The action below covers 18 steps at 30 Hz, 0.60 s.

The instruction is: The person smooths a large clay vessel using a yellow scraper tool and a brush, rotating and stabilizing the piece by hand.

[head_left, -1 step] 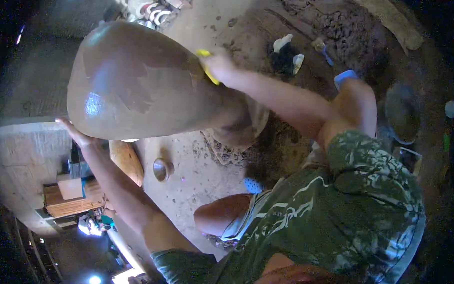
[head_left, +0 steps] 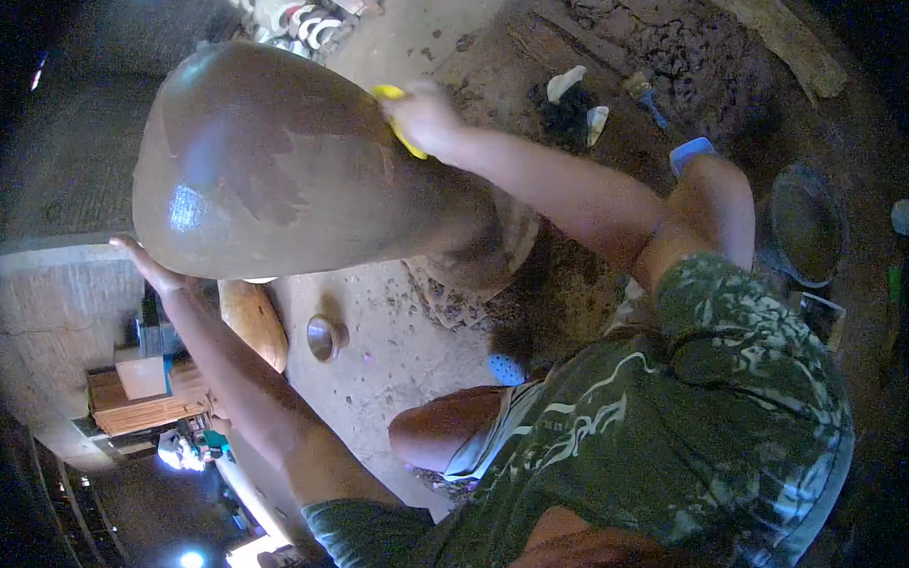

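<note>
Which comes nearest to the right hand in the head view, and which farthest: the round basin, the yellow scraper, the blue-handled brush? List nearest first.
From the right hand:
1. Yellow scraper: in its grip.
2. Blue-handled brush: on the ground, upper right.
3. Round basin: toward the far right edge.

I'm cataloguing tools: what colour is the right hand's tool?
The tool is yellow; see the head view.

The vessel (head_left: 268,167) is patchy brown, the tool (head_left: 387,92) yellow, the shirt (head_left: 670,432) white-patterned green.
</note>
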Tool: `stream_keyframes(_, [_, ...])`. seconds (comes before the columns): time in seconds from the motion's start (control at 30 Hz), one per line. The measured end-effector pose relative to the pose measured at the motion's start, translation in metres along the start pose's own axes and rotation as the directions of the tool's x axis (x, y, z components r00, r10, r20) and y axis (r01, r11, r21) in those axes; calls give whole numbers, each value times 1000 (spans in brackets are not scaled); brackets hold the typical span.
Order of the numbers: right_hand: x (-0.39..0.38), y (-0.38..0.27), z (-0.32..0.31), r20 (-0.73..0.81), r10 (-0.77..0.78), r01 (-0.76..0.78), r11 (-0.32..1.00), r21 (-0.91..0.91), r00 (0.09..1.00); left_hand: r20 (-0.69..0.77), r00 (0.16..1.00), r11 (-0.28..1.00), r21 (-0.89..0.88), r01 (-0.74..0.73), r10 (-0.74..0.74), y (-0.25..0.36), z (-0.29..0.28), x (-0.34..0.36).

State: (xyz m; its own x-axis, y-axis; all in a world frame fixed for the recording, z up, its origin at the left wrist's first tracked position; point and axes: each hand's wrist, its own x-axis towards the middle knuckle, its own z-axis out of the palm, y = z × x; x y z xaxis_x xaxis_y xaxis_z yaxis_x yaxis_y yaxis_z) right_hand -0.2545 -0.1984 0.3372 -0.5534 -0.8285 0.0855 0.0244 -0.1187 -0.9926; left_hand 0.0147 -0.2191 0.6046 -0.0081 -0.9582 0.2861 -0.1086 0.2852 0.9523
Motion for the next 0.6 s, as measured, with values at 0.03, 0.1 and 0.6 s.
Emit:
stream_keyframes(0.03, [-30,-70,11,130,6,2,998,-61,992,-61,998,999,34,0,2,1,-42,-9])
stream_keyframes(0.1, [-31,-114,6,125,-214,218,976,-22,969,-43,999,999,26,-22,24,7,-44,-5])
stream_keyframes(0.6, [-19,-106,4,43,-537,537,832,-136,843,0,999,998,-42,-53,53,-2,-50,3])
